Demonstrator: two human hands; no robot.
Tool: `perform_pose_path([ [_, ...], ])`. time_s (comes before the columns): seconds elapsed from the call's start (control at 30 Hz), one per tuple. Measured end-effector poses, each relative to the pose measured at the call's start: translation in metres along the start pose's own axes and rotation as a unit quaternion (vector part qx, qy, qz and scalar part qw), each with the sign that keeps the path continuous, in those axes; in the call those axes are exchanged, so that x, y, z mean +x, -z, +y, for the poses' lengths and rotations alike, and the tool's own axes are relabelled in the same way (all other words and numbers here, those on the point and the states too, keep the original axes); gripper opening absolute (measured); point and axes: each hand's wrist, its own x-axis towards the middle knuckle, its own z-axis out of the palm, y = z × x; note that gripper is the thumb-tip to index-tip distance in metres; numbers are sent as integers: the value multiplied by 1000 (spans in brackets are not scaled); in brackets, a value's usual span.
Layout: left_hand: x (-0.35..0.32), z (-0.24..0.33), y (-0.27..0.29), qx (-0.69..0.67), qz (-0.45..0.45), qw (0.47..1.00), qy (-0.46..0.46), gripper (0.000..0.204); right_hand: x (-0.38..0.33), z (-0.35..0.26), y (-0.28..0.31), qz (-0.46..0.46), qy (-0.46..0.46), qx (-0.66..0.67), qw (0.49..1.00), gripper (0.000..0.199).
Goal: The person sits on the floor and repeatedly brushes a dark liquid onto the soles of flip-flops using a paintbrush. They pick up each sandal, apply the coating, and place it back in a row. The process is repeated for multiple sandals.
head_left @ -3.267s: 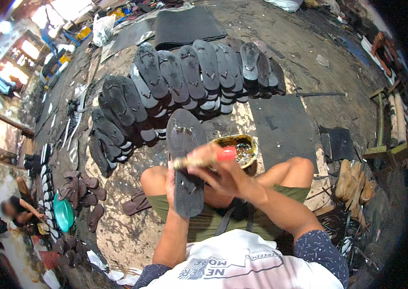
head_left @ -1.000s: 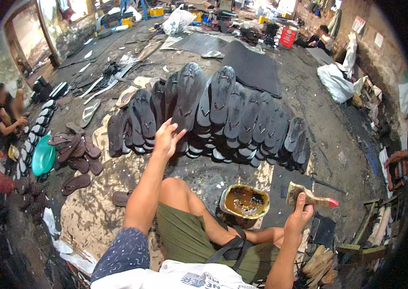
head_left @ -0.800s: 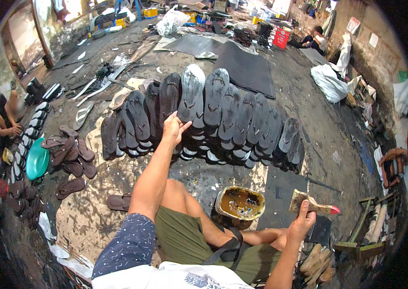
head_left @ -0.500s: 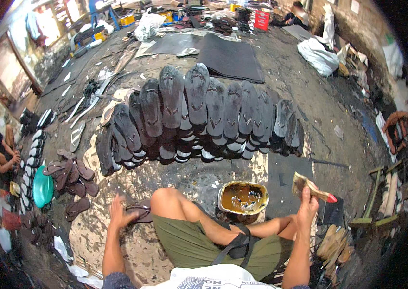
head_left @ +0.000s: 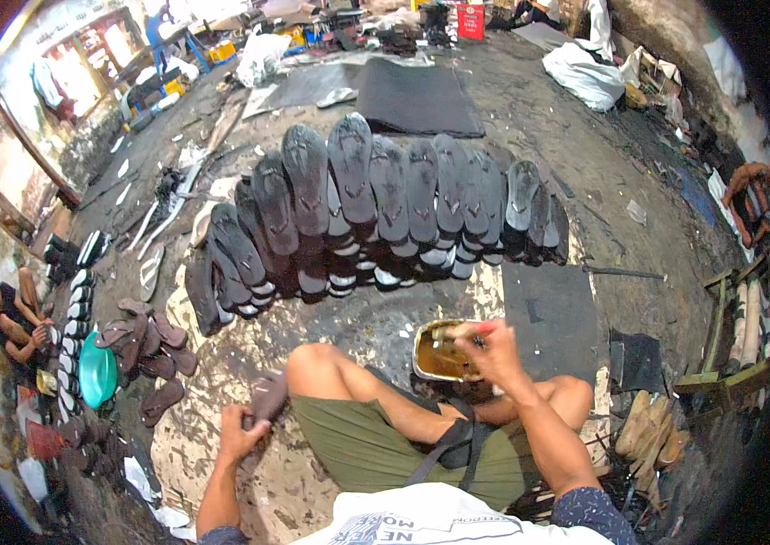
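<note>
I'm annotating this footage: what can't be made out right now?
All in the head view:
Brush: bristle detail, motion-blurred.
Tub: right side, hidden by right hand.
Sandal: near end, covered by left hand.
Far person: head, cut off by top edge.

Dark lettering (head_left: 389,529) on a white shirt (head_left: 421,500)

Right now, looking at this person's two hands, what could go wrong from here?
The squarish tub with a yellowish rim, holding brown liquid, stands close to the crossed legs; a knock might spill it.

The pale brush with a red-ended handle, held in the right hand over the tub, could drip onto the olive-green cloth garment if brought back.

The left hand holds the dark brown flip-flop near one end, so its grip might slip.
</note>
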Motion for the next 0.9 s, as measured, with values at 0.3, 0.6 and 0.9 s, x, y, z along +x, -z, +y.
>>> perform_pose_path([
  [0.3,-20,140,-30,-268,52,962,-27,67,-24,-17,137,-11,-51,-275,960,20],
  [0.6,35,270,-4,-702,-86,701,-93,63,30,-132,90,263,-131,292,910,20],
  [0.9,15,328,-70,-838,-245,487,15,57,-22,-146,-9,124,183,197,955,25],
])
